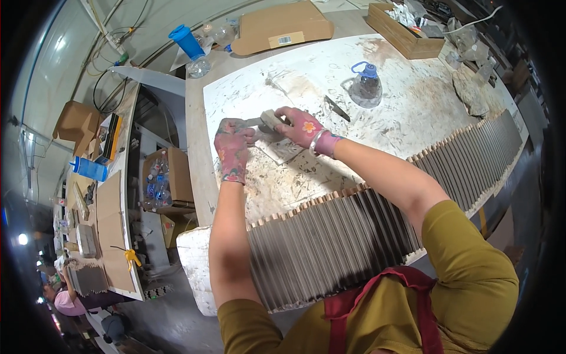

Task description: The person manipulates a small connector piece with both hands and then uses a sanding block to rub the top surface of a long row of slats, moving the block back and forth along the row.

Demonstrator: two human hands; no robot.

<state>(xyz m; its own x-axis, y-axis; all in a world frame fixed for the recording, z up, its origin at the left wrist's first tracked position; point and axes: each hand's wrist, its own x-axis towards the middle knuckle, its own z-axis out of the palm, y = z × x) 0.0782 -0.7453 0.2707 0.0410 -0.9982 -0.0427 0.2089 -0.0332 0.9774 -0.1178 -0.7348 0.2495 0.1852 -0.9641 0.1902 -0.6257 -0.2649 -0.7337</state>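
My left hand (232, 148), in a dirty pink flowered glove, is closed at the left of the white work board (407, 112). A flat grey strip (253, 122) runs from it toward the right hand; its far end is hidden. Around a small beige-grey block (271, 120), my right hand (303, 128) is closed, in a matching glove. The block sits at the strip's right end; whether they touch I cannot tell. Under the hands lies a pale sheet (280, 152) with dark smudges. Nearer my body, a long row of thin grey strips (330, 251) with pale brown ends stands packed side by side.
A dark narrow blade-like tool (338, 109) and a clear bottle with a blue lid (367, 88) stand beyond my right hand. Farther back are a cardboard box (283, 26), a blue cup (186, 41) and a wooden tray (407, 38). Another person (68, 301) is at far left.
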